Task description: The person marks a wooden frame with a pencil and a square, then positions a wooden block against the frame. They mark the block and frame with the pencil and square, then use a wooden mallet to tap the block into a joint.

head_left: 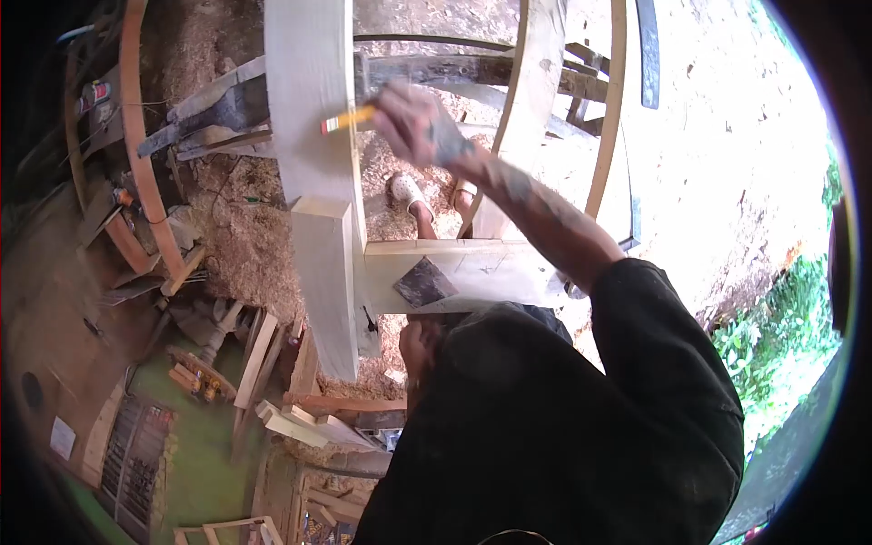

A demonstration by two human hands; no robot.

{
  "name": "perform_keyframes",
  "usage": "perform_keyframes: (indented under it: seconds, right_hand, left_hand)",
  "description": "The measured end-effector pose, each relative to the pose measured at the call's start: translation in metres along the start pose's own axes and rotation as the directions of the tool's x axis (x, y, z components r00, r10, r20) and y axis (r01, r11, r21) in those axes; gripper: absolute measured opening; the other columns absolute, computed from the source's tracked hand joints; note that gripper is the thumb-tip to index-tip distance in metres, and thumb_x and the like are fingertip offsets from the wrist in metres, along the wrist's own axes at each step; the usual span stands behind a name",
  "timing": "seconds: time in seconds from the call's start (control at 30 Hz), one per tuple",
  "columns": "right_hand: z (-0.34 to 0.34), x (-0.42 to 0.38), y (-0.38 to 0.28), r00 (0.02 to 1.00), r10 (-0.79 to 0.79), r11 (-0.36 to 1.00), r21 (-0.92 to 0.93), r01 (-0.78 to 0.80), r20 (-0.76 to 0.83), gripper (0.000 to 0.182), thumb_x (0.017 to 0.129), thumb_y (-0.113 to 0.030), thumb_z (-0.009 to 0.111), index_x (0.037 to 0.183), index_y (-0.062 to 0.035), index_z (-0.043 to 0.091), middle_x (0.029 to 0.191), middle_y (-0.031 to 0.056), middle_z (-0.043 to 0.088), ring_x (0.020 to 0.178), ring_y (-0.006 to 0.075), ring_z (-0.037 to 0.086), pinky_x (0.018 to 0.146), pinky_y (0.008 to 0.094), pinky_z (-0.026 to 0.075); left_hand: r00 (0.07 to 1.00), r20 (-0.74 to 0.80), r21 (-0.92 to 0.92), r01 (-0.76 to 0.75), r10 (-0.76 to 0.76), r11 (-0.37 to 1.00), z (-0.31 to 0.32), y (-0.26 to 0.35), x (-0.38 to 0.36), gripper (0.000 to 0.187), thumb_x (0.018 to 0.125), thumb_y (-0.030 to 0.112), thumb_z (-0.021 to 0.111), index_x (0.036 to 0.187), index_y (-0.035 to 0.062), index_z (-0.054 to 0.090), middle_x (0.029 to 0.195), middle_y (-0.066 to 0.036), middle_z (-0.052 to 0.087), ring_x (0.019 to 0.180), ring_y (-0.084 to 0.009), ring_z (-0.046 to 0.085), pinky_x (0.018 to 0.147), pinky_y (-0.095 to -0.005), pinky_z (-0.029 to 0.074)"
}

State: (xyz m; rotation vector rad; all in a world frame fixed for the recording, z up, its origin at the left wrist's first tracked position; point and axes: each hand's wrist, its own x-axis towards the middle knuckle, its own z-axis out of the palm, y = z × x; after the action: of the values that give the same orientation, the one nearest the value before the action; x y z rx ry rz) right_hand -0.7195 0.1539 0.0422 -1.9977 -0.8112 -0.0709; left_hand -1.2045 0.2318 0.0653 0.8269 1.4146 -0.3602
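At the far left of the frame a curved wooden rib (136,136) arcs down past cluttered tools, and sawdust (236,227) covers the ground beside it. Just right of that, a pale wide plank (309,91) runs from the top edge down toward the middle, its long axis close to vertical in the picture. Below it a thicker wooden post (325,282) carries on the same line, and a second board (472,272) meets the post at a right angle, running off to the right with a dark flat piece (424,282) lying on it.

A yellow pencil (349,118) lies across the plank in the upper middle, almost horizontal, so its long axis crosses the plank's. Its left end sits on the plank's face; its right end disappears into one hand (420,123), whose grip is closed around it. The pencil thus lies to the left of the grip, pointing away from the arm. The forearm slants down to the right into a dark sleeve (654,345).

Which hand this is I cannot tell for sure, as the view is turned; I take it for the right. The other hand is not in sight. A foot in a sandal (406,193) shows below the plank.
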Motion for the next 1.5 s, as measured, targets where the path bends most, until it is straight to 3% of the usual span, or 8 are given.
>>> perform_keyframes:
  seconds: [0.17, 0.3, 0.47, 0.57, 0.8, 1.1, 1.23, 1.5]
  right_hand:
    - [-0.024, -0.061, -0.121, 0.931, -0.068, 0.932, 0.356, -0.069, 0.358, 0.021, 0.098, -0.028, 0.062, 0.102, -0.0076, 0.066, 0.088, 0.0080, 0.067, 0.076, 0.0280, 0.070, 0.064, 0.0456, 0.053]
    - [-0.037, -0.095, -0.182, 0.832, -0.085, 0.884, 0.427, -0.191, 0.548, 0.023, 0.095, -0.033, 0.063, 0.105, -0.0132, 0.066, 0.092, 0.0081, 0.069, 0.080, 0.0331, 0.071, 0.073, 0.0626, 0.049]
    - [-0.038, -0.084, -0.155, 0.791, -0.046, 0.921, 0.332, -0.202, 0.610, 0.020, 0.087, -0.015, 0.067, 0.106, -0.0087, 0.067, 0.094, 0.0121, 0.068, 0.090, 0.0284, 0.068, 0.088, 0.0775, 0.036]
    - [-0.023, -0.048, -0.049, 0.979, 0.101, 0.959, 0.244, -0.144, 0.178, 0.027, 0.080, 0.000, 0.065, 0.106, -0.0022, 0.066, 0.106, 0.0175, 0.067, 0.096, 0.0343, 0.066, 0.083, 0.0420, 0.056]
    - [0.035, 0.029, 0.086, 0.997, -0.009, 0.991, -0.133, 0.020, 0.083, 0.096, 0.074, -0.041, 0.087, 0.146, 0.0015, 0.039, 0.134, 0.0235, 0.058, 0.127, 0.0382, 0.056, 0.115, 0.0542, 0.039]
    - [0.054, 0.033, 0.097, 1.000, -0.029, 0.986, -0.164, 0.030, 0.006, 0.087, 0.072, -0.032, 0.084, 0.141, -0.0004, 0.042, 0.119, 0.0196, 0.062, 0.114, 0.0332, 0.065, 0.098, 0.0504, 0.050]
    - [0.034, 0.061, 0.099, 1.000, -0.007, 0.988, 0.155, 0.009, -0.011, 0.081, 0.077, -0.023, 0.080, 0.142, 0.0007, 0.039, 0.127, 0.0282, 0.053, 0.120, 0.0477, 0.057, 0.100, 0.0504, 0.050]
    - [0.048, 0.054, 0.106, 0.976, 0.181, 0.974, 0.114, -0.195, 0.122, 0.100, 0.069, -0.020, 0.088, 0.153, -0.0065, 0.035, 0.113, 0.0257, 0.066, 0.097, 0.0393, 0.070, 0.087, 0.0501, 0.061]
  left_hand:
    - [0.764, 0.104, 0.422, -0.614, 0.637, 0.667, 0.079, 0.145, -0.121, 0.035, 0.102, 0.025, 0.063, 0.119, -0.0054, 0.057, 0.110, -0.014, 0.065, 0.097, -0.0193, 0.064, 0.089, -0.0323, 0.053]
    - [0.609, 0.051, 0.090, -0.792, 0.792, 0.604, 0.140, 0.198, -0.127, 0.051, 0.106, 0.043, 0.056, 0.127, -0.0031, 0.054, 0.114, -0.016, 0.065, 0.113, -0.0268, 0.062, 0.109, -0.0431, 0.042]
    - [0.637, -0.037, -0.281, -0.746, 0.770, 0.603, 0.099, 0.187, -0.114, 0.048, 0.107, 0.047, 0.049, 0.125, 0.0027, 0.055, 0.114, -0.014, 0.066, 0.113, -0.0275, 0.064, 0.109, -0.0459, 0.047]
    - [0.812, -0.128, -0.217, -0.583, 0.570, 0.783, 0.046, 0.150, -0.117, 0.041, 0.111, 0.040, 0.045, 0.124, 0.0029, 0.056, 0.105, -0.011, 0.068, 0.083, -0.0207, 0.059, 0.079, -0.0337, 0.049]
    - [0.990, 0.123, -0.743, 0.138, -0.070, 0.655, 0.020, 0.019, -0.031, 0.034, 0.106, 0.033, 0.051, 0.126, 0.0063, 0.061, 0.101, -0.006, 0.070, 0.076, -0.0162, 0.052, 0.068, -0.0334, 0.044]
    - [0.991, -0.045, -0.653, -0.122, 0.122, 0.748, 0.079, 0.013, 0.051, 0.049, 0.107, 0.044, 0.040, 0.137, 0.0108, 0.059, 0.135, -0.010, 0.064, 0.124, -0.0309, 0.060, 0.110, -0.0512, 0.047]
    - [0.992, -0.075, -0.662, -0.126, 0.103, 0.739, 0.073, 0.008, 0.054, 0.050, 0.106, 0.046, 0.041, 0.136, 0.0108, 0.059, 0.135, -0.010, 0.065, 0.121, -0.0297, 0.062, 0.107, -0.0485, 0.049]
    - [0.985, -0.137, -0.592, -0.164, 0.102, 0.789, 0.091, 0.025, 0.048, 0.047, 0.106, 0.045, 0.042, 0.131, 0.0108, 0.063, 0.129, -0.010, 0.068, 0.114, -0.0287, 0.066, 0.102, -0.0473, 0.053]
